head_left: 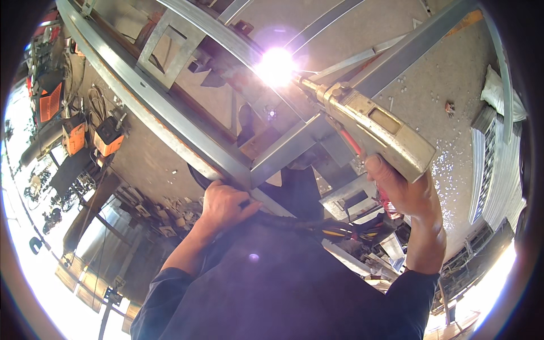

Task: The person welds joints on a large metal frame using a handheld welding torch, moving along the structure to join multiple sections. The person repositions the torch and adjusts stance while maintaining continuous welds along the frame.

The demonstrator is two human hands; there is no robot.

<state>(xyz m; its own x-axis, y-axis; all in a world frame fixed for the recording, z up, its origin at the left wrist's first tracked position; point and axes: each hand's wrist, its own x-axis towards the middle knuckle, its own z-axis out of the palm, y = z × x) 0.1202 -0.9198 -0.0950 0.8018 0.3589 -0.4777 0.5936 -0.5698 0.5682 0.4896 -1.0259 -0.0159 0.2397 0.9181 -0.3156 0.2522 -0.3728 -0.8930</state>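
My right hand (396, 184) is wrapped round the rear of a brass-coloured welding gun (405, 141), its thumb along the side. The gun's nozzle points up and left at a steel frame, where a dazzling white-violet glare (276, 67) hides the tip and the spot on the metal. Below, my left hand (225, 207) is closed over the near corner of the steel frame (226, 161), its knuckles up and a dark band on one finger. Crossbars and a flat plate with a rectangular cutout (170, 50) belong to the framework or lie against it.
Orange-and-black machines (107, 136) with coiled cables stand on the floor at left. Dark cables (317, 226) run close in front of my body. Stacked metal strips (496, 164) and a white sack (498, 93) lie at right. Metal offcuts are scattered at lower left.
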